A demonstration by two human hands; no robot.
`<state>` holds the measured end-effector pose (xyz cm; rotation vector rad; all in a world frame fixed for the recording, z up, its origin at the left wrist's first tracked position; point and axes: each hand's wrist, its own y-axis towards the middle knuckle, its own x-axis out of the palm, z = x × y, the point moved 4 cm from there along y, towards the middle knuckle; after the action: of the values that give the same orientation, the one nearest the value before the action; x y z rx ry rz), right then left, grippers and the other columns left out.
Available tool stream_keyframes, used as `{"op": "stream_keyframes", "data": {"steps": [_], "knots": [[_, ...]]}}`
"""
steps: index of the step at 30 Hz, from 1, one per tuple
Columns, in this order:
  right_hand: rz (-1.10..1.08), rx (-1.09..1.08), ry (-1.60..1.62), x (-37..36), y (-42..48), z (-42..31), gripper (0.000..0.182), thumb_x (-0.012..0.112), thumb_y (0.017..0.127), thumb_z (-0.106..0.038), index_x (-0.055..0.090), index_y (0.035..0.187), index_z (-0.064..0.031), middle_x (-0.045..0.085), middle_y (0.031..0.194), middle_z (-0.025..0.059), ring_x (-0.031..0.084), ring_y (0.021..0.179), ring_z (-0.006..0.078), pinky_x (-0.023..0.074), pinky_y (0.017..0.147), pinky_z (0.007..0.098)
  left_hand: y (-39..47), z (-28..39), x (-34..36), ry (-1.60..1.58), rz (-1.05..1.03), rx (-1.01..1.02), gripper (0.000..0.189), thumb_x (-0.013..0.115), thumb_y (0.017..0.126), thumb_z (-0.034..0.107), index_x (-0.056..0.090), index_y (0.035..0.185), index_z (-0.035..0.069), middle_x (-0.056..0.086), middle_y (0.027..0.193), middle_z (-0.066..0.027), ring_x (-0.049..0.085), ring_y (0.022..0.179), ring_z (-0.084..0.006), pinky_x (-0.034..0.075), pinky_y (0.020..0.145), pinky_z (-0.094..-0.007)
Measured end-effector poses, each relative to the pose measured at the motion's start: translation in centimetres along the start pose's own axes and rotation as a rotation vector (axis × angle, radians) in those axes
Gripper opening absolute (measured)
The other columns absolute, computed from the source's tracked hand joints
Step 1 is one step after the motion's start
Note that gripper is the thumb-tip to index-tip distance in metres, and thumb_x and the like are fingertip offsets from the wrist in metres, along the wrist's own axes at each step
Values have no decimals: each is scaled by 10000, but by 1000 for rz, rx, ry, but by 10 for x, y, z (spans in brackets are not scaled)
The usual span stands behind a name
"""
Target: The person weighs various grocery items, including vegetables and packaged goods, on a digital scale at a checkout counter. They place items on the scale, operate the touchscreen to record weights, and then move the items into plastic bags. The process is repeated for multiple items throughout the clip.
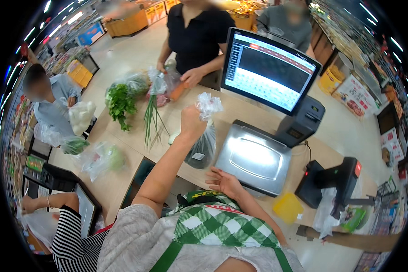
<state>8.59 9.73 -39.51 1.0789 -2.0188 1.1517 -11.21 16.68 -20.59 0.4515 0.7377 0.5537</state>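
Observation:
My left hand point(192, 123) grips the gathered top of a clear plastic bag point(201, 153) with dark contents and a white label; it hangs at the counter, left of the scale. The steel scale platform point(255, 154) has nothing on it. Beside its lower left edge, my right hand point(228, 183) is held with the fingers apart and nothing in them. Beyond my left hand lie green onions point(152, 119), leafy greens point(120, 103) and bagged produce, close to the hands of a person in a dark shirt.
A touchscreen monitor point(270, 69) and a label printer point(301, 120) stand behind the scale. A black scanner stand point(336, 183) and a yellow plastic item point(288, 207) are at right. Bagged produce point(114, 158) lies at left. Other people stand across the counter; a person in striped sleeves works at lower left.

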Motion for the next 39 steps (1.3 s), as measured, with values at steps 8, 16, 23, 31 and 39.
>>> {"op": "stream_keyframes", "data": {"steps": [8,16,23,31,39], "knots": [[-20,56,-101,23,28,2,450,393,935,-313,390,1303,-55,523,1191,124,520,1012,211,429,870,333,-20,-149,-37,293,5,-274,233,577,706,35,622,935,34,618,769,-206,590,755,-398,455,680,-447],[97,28,-113,17,46,-7,420,421,920,-300,421,1250,-40,530,1184,141,544,975,208,450,840,324,11,-204,-40,150,139,-445,329,621,702,68,579,1025,18,603,904,-247,585,881,-377,459,746,-405],[195,-32,-58,-11,53,-14,361,446,912,-259,466,1207,-52,574,1118,113,558,923,191,457,811,316,34,-163,-17,411,394,-298,752,688,680,153,342,1347,149,246,1394,-218,266,1248,-431,272,983,-500],[229,-26,-123,-10,50,-21,346,442,903,-238,472,1187,-43,578,1079,95,562,912,173,464,797,314,44,-119,31,480,-4,-286,854,706,669,153,261,1395,208,60,1465,-187,88,1325,-426,155,1013,-583],[291,-26,-111,-23,40,-18,351,436,905,-235,478,1184,-25,590,1070,95,566,877,155,474,785,305,5,-147,74,571,-447,-222,784,719,668,222,344,1355,204,83,1466,-177,35,1343,-410,97,1032,-604]]}}
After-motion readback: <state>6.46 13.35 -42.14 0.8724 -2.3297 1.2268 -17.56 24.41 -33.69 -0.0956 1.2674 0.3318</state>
